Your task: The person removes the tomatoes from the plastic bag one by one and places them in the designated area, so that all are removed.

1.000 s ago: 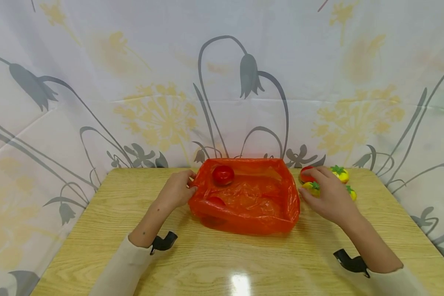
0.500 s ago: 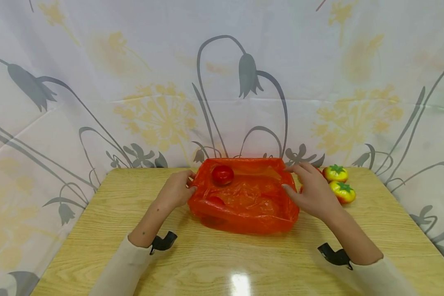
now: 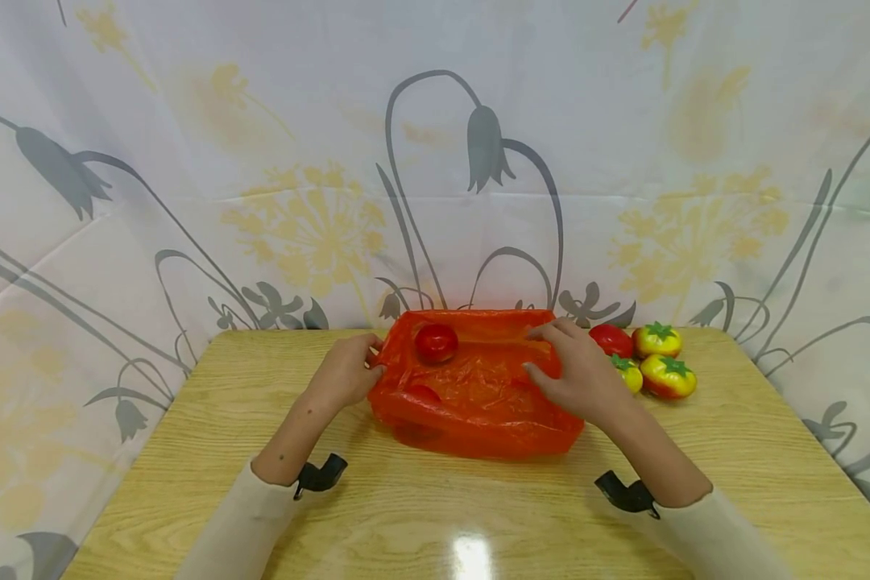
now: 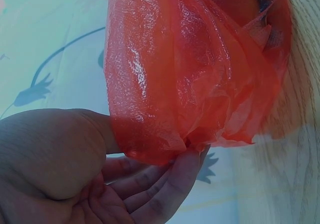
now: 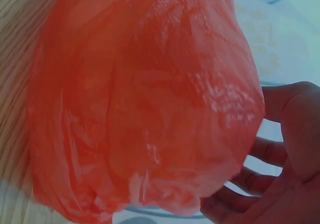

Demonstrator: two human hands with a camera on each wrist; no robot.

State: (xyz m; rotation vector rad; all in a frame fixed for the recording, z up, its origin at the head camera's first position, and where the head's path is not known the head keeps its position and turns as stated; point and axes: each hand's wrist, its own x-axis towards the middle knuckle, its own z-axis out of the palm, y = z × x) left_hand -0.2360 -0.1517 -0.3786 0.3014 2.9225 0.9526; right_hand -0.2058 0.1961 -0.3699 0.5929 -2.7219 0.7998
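Observation:
A translucent red plastic bag [image 3: 478, 439] stands with its mouth spread wide in the middle of the table. Inside, at the back left, lies a shiny red round fruit [image 3: 437, 343]; another red shape [image 3: 424, 394] shows behind the front wall. My left hand [image 3: 344, 374] pinches the bag's left rim, and the left wrist view has the fingers [image 4: 170, 191] curled at the film's edge. My right hand [image 3: 580, 370] reaches over the right rim, thumb and fingers apart, nothing seen between them. In the right wrist view the bag hides some fingertips of that hand [image 5: 280, 154].
To the right of the bag sit a red fruit [image 3: 611, 341] and several yellow-and-red fruits [image 3: 669, 377] with green leafy caps. The wooden table [image 3: 377, 524] ends at a flower-patterned cloth [image 3: 435, 242] hanging behind it.
My right hand has moved left from above the fruits to over the bag's right side, uncovering the fruits. My left hand stays on the left rim.

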